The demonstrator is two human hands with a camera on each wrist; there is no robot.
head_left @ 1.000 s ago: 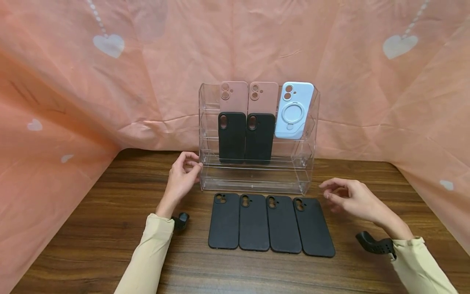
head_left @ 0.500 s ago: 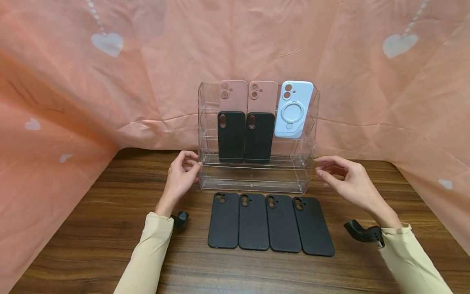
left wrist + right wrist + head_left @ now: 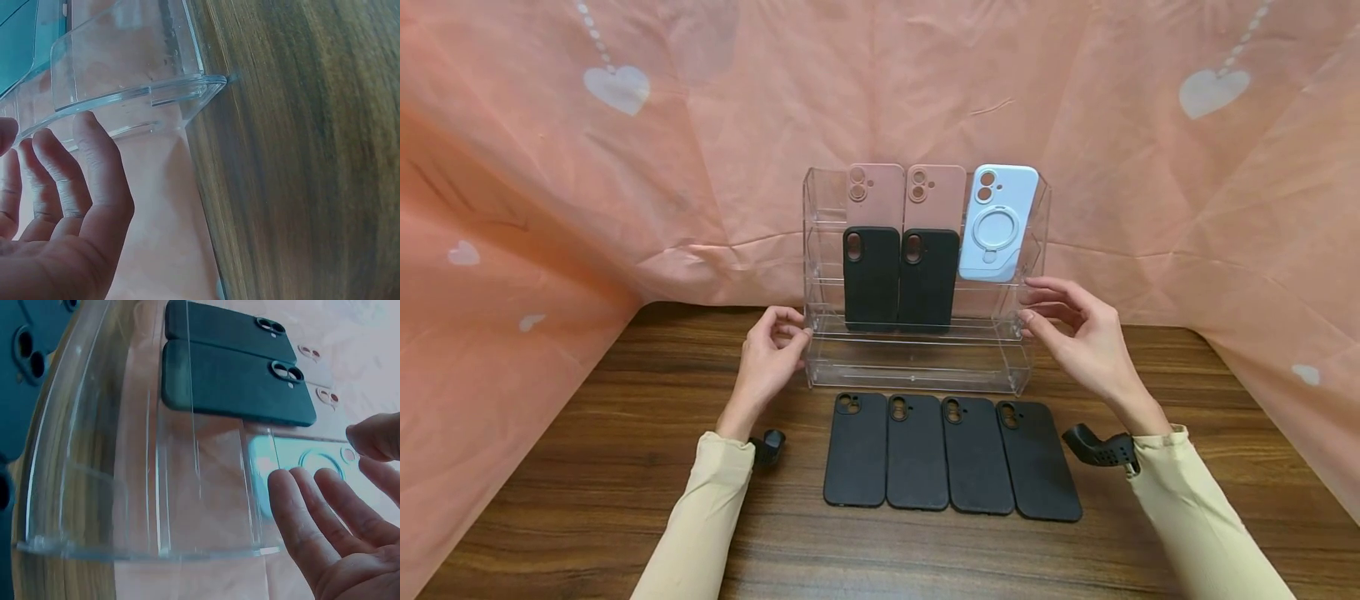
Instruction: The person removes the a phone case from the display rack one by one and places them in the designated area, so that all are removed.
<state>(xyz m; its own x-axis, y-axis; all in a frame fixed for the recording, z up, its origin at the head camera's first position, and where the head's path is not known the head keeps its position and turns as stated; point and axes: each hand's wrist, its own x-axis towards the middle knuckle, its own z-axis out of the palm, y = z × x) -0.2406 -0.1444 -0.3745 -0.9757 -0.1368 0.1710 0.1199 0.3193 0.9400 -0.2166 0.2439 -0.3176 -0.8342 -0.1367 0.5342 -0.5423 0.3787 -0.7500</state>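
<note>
My left hand (image 3: 769, 348) is at the left side of a clear acrylic tiered display rack (image 3: 917, 382), its loosely bent fingertips at or against the side panel. The left wrist view shows those fingers (image 3: 103, 165) by the panel's edge; a firm hold does not show. My right hand (image 3: 1078, 333) is at the rack's right side, fingers relaxed, just below a light blue phone case (image 3: 996, 233) with a ring. Two black phone cases (image 3: 871, 279) stand on a middle tier. Two pink phone cases (image 3: 936, 196) stand behind them. Contact of the right fingers (image 3: 297, 512) is uncertain.
Several black phone cases (image 3: 917, 454) lie side by side on the wooden table (image 3: 625, 467) in front of the rack. A pink curtain (image 3: 737, 125) with white hearts hangs behind and along both sides.
My right hand has moved left and up, from beside the black cases on the table to the rack's right side. The left hand has stayed at the rack's left side.
</note>
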